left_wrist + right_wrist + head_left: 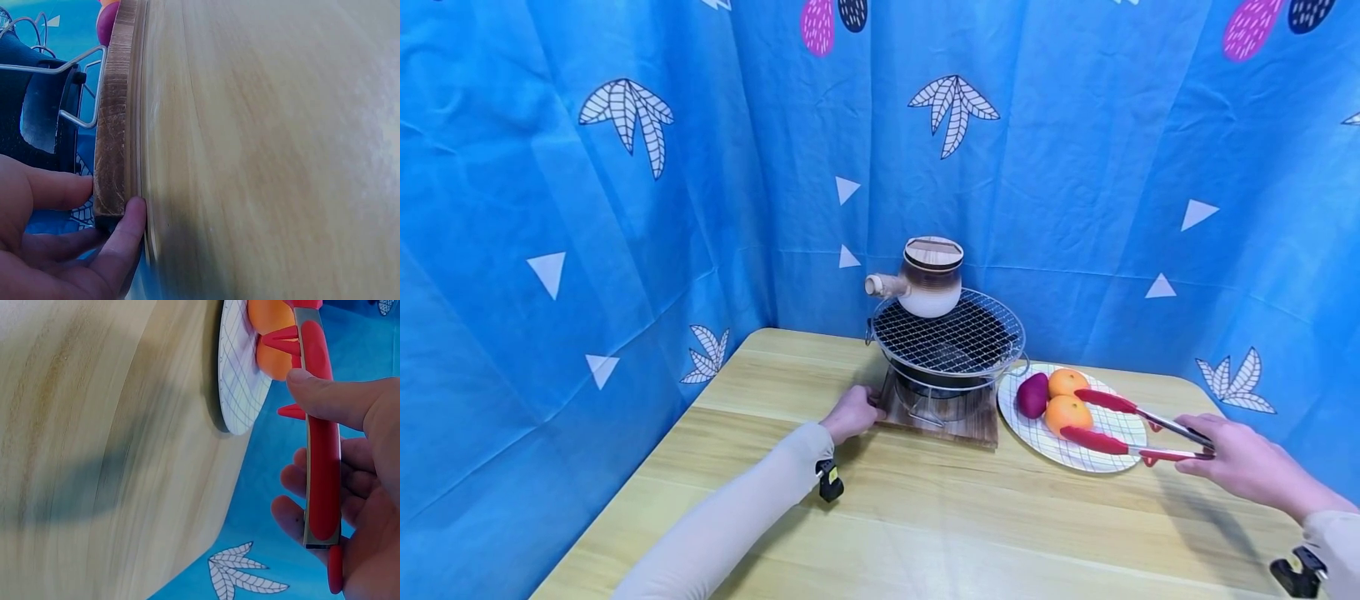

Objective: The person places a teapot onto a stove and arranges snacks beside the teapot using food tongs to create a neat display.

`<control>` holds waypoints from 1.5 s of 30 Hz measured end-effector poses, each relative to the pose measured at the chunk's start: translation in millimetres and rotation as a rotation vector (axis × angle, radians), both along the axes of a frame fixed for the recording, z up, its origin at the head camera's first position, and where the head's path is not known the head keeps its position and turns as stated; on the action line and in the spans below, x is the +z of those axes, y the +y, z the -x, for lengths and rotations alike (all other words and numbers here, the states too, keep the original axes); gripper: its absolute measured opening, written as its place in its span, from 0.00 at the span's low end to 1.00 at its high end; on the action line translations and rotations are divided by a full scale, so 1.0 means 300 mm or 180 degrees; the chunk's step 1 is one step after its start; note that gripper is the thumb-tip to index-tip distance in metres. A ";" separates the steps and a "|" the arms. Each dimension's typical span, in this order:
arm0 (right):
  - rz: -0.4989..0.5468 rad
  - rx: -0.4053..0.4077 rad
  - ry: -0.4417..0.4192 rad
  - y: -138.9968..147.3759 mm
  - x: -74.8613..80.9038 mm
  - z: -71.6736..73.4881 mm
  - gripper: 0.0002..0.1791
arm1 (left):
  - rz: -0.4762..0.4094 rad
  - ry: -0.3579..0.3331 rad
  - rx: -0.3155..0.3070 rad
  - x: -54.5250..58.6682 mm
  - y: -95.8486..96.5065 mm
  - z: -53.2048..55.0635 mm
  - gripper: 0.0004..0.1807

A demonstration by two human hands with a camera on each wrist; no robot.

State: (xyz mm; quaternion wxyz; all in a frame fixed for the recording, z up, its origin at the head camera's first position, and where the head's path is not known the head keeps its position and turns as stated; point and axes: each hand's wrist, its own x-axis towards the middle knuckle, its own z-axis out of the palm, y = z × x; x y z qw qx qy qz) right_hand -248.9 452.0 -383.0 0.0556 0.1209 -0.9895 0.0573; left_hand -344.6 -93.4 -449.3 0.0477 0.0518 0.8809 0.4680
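My left hand (854,414) grips the near left corner of a dark wooden board (114,119), thumb on top and fingers at the edge. On that board stands a small black grill with a round wire rack (951,350). My right hand (1247,462) holds red-and-metal tongs (1172,433), their jaws spread. The red tips (1097,442) overlap two oranges (1067,414) on a checked oval plate (1037,443). Against the oranges lies a round, dark purple fruit-like thing (1033,395). The right wrist view shows thumb and fingers on opposite sides of the tong handles (324,469).
A clay pot (932,287) with a wooden lid and side handle sits at the back of the rack. The pale wooden table (925,517) meets a blue patterned curtain (1075,167) behind and at the left. The plate is right of the grill.
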 end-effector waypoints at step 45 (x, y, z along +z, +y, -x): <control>-0.0085 0.0008 0.0138 -0.004 0.069 -0.021 0.39 | 0.0113 0.0032 0.0103 -0.006 0.001 0.005 0.27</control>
